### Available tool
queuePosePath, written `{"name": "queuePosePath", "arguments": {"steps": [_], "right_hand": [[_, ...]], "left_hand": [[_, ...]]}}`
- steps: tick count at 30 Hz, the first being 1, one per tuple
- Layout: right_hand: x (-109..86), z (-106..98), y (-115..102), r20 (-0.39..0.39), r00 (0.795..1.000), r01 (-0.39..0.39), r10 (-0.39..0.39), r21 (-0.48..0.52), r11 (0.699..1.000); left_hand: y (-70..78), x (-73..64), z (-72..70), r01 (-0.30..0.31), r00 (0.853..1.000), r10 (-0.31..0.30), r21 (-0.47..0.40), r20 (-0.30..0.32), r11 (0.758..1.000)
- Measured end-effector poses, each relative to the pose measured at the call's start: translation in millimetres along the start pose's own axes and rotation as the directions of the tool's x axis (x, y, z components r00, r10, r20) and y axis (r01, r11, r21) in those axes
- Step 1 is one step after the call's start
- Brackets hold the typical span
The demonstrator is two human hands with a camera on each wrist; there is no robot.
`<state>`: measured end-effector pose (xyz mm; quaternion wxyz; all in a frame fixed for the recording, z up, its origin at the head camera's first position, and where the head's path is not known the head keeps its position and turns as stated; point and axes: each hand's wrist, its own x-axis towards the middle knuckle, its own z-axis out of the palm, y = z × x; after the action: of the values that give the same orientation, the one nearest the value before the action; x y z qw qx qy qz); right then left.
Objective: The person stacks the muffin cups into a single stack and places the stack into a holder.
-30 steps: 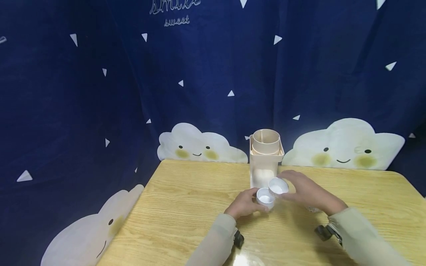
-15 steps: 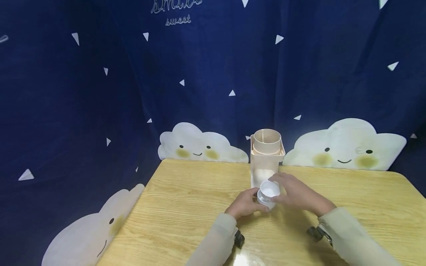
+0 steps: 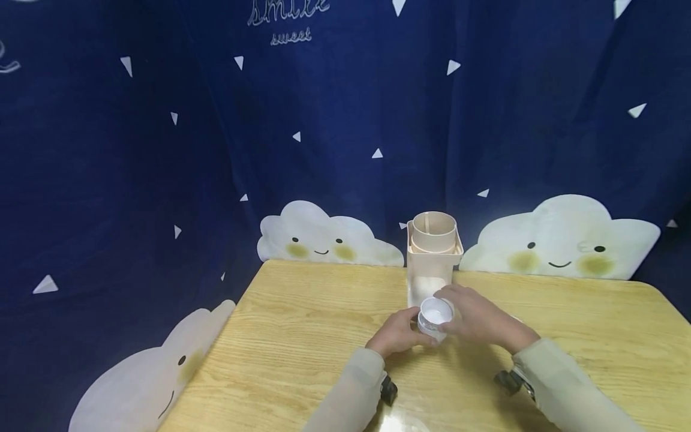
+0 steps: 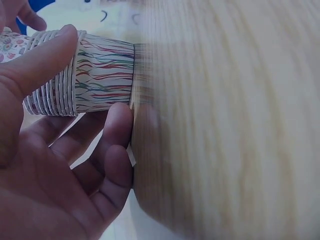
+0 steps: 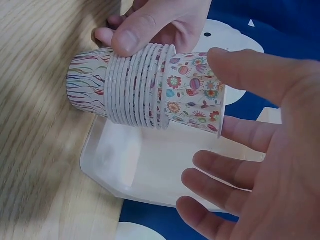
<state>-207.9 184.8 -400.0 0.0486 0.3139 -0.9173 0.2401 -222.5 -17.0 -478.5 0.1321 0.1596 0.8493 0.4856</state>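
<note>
A stack of paper cups [image 4: 105,75] stands upright on the table, the bottom one striped with wavy coloured lines. My left hand [image 3: 398,332] grips it, with the thumb across the stacked rims. Partly inside the top of the stack sits a flower-patterned paper cup [image 5: 192,92], mouth up and white within. My right hand [image 3: 477,318] pinches this cup near its rim between thumb and index finger; the other fingers are spread below in the right wrist view. From the head view, the cup's white mouth [image 3: 436,311] shows between both hands.
Just behind the cups, a beige holder [image 3: 429,261] with a round tube [image 3: 434,231] in its top stands at the table's back edge. The wooden table [image 3: 324,318] meets a dark blue curtain [image 3: 335,108] printed with clouds.
My right hand has moved left, bringing its cup from beside the stack to over it and down into its top. The left hand has stayed around the stack.
</note>
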Motion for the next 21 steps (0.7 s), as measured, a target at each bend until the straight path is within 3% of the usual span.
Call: {"name": "queuePosePath", "arguments": {"steps": [7, 21], "right_hand": [[-0.7, 0.6, 1.6, 0.014, 1.0, -0.003, 0.003, 0.009, 1.0], [0.8, 5.9, 4.6, 0.034, 0.999, -0.023, 0.023, -0.007, 1.0]], "left_hand": [[-0.7, 0.4, 1.1, -0.019, 1.0, 0.019, 0.017, 0.0, 1.0], [0.2, 0.0, 0.9, 0.001, 1.0, -0.001, 0.0, -0.005, 1.0]]}}
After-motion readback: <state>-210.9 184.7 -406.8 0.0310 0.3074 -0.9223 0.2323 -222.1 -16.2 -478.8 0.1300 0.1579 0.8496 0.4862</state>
